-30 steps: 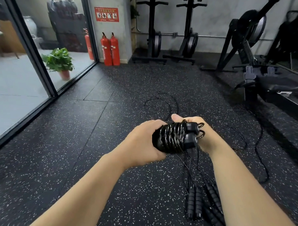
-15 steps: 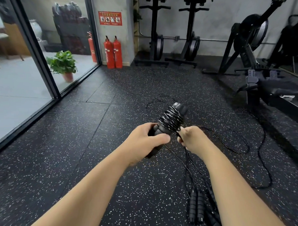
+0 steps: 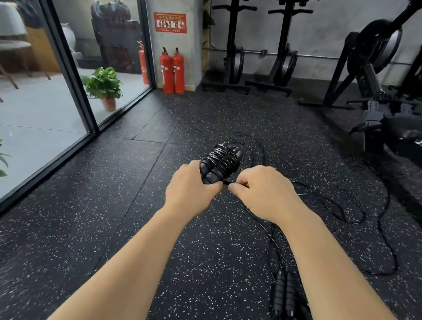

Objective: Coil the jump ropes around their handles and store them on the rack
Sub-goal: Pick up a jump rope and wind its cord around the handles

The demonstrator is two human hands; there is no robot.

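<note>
Left hand (image 3: 190, 189) grips the near end of the black jump-rope handles wound in glossy black cord (image 3: 220, 162), fingers curled round the bundle, which tilts up and away above the speckled black rubber floor (image 3: 92, 212). Right hand (image 3: 266, 191) sits just beside the bundle's near end, fingers pinched together on the thin black cord tail (image 3: 226, 182). Loose black cord (image 3: 350, 217) trails on the floor right of the bundle; another pair of black ribbed handles (image 3: 285, 293) lies on the floor nearer the person.
</note>
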